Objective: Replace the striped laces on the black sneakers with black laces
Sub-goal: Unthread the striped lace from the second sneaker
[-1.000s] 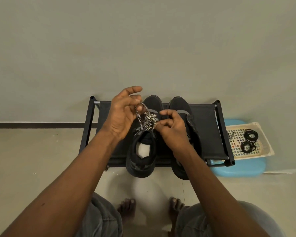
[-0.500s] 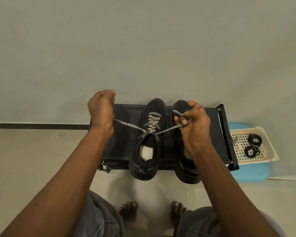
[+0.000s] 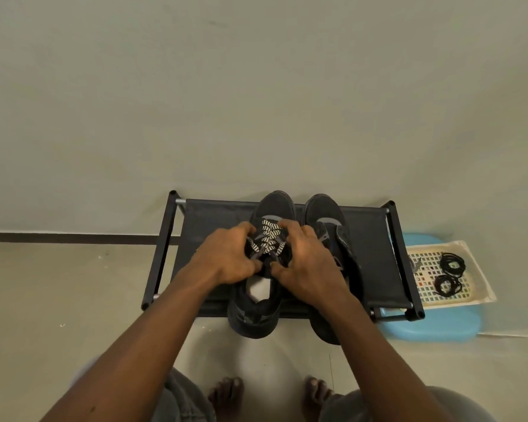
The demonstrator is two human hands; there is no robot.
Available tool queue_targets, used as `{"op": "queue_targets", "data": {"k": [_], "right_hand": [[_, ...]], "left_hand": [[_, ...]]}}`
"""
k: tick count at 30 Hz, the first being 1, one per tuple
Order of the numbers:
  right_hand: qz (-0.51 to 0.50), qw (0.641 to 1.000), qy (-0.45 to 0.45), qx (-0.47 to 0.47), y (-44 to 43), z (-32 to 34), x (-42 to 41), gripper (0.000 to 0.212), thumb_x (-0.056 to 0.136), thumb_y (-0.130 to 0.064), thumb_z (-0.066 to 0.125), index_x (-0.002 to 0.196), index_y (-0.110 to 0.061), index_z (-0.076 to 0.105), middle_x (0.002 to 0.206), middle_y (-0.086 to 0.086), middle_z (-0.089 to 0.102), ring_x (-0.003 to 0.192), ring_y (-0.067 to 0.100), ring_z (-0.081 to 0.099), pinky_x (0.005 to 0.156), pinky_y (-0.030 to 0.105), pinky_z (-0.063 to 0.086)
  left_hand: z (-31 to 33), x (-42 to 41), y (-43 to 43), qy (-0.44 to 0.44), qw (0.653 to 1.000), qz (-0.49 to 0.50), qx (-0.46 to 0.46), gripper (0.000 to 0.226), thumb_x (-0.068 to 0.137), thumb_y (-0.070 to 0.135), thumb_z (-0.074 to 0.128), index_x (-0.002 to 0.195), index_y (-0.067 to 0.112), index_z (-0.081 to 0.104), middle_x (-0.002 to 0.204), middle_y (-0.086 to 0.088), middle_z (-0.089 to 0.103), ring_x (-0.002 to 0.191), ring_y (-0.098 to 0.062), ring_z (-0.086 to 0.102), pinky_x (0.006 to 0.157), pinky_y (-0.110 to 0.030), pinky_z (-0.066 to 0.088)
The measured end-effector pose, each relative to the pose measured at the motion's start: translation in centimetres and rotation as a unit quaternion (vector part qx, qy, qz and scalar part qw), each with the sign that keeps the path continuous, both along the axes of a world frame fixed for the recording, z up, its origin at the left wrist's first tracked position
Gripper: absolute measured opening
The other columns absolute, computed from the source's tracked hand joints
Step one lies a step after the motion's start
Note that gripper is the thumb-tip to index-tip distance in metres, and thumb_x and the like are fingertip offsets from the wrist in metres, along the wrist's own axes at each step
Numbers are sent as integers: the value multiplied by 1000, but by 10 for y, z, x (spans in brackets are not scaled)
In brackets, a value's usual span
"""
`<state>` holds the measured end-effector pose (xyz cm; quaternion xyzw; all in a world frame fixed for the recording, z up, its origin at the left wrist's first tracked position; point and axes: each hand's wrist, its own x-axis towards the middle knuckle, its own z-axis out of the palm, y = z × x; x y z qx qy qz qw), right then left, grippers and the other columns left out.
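Note:
Two black sneakers stand side by side on a low black rack (image 3: pixel 214 214), toes toward the wall. The left sneaker (image 3: pixel 256 315) carries a black-and-white striped lace (image 3: pixel 267 236) crossed over its tongue. My left hand (image 3: pixel 229 257) and my right hand (image 3: pixel 305 260) sit on either side of that lacing, fingers curled in and pinching the lace near the top eyelets. The right sneaker (image 3: pixel 325 211) shows no striped lace; my right hand and forearm cover much of it. Two coiled black laces (image 3: pixel 453 263) lie in a tray at the right.
The cream perforated tray (image 3: pixel 421 287) rests on a light blue stool (image 3: pixel 433 327) right of the rack; a bit of striped lace (image 3: pixel 416 266) lies in it. A wall rises just behind the rack. My bare feet (image 3: pixel 226 394) and knees are below.
Half a second ago my hands were spread apart, pulling the striped lace ends out to both sides. Now both hands have come back together over the left sneaker's lacing.

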<state>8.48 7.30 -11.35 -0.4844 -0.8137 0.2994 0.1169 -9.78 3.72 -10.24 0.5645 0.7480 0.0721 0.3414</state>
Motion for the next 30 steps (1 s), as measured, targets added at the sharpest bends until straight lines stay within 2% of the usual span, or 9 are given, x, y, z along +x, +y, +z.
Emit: {"op": "queue_targets", "data": {"k": [8, 11, 15, 17, 20, 23, 25, 28, 30], "right_hand": [[-19, 997, -34, 60, 1, 8, 2, 62, 81, -6, 66, 137, -20, 43, 118, 8, 43, 87, 29, 59, 75, 39, 56], [-18, 996, -53, 64, 0, 5, 3, 52, 81, -10, 66, 129, -21, 50, 118, 5, 45, 91, 27, 58, 75, 37, 54], [27, 989, -59, 131, -4, -2, -3, 33, 87, -21, 71, 118, -18, 60, 118, 2, 52, 99, 22, 58, 73, 34, 53], [19, 984, -57, 166, -4, -4, -4, 24, 89, -24, 73, 110, -15, 65, 111, 3, 58, 92, 22, 62, 67, 34, 54], [19, 974, -67, 216, -1, -7, -6, 10, 91, -20, 72, 97, -13, 68, 94, 4, 62, 74, 22, 64, 55, 28, 43], [-12, 989, -20, 143, -2, -5, -6, 3, 95, -18, 64, 92, -17, 64, 90, -1, 62, 71, 18, 59, 61, 28, 39], [-87, 993, 43, 72, 1, -2, -4, 11, 94, -17, 64, 84, -20, 62, 81, -7, 64, 71, 13, 58, 62, 29, 42], [-227, 963, 138, -42, 11, -6, 3, 15, 91, -18, 69, 78, -22, 65, 71, -5, 67, 68, 9, 63, 65, 29, 52], [-282, 937, 180, -98, 13, -10, 3, 14, 89, -21, 72, 77, -24, 66, 71, -2, 69, 70, 16, 68, 73, 43, 60]], "left_hand": [[-9, 18, 4, -50, 997, 40, 32, 69, 80, 28, 77, 143, 26, 48, 122, -6, 70, 97, -24, 70, 92, -44, 60], [-12, 20, 3, -67, 996, 53, 36, 66, 80, 28, 78, 140, 27, 50, 118, -3, 71, 91, -19, 71, 88, -42, 61], [-12, 14, 1, -84, 995, 47, 33, 57, 81, 30, 79, 133, 27, 55, 111, 0, 72, 85, -18, 71, 86, -43, 62], [-11, 12, 1, -94, 994, 44, 32, 54, 83, 30, 81, 131, 26, 56, 110, 1, 72, 83, -15, 71, 85, -41, 62], [-10, 14, 2, -93, 994, 41, 30, 54, 85, 29, 81, 132, 23, 55, 112, -1, 71, 82, -16, 72, 84, -40, 63], [-9, 16, 2, -115, 992, 56, 14, 53, 88, 22, 79, 134, 24, 53, 109, -2, 71, 65, -20, 76, 75, -40, 65], [-8, 17, 3, -119, 991, 67, 4, 56, 89, 20, 78, 137, 24, 51, 107, -1, 70, 62, -18, 76, 71, -36, 66], [-7, 18, 4, -140, 986, 90, -7, 59, 88, 17, 80, 139, 25, 51, 108, 1, 67, 64, -16, 76, 63, -30, 65], [-8, 17, 5, -148, 984, 100, -15, 61, 87, 18, 81, 140, 24, 51, 111, 0, 68, 67, -17, 77, 64, -31, 65]]}}
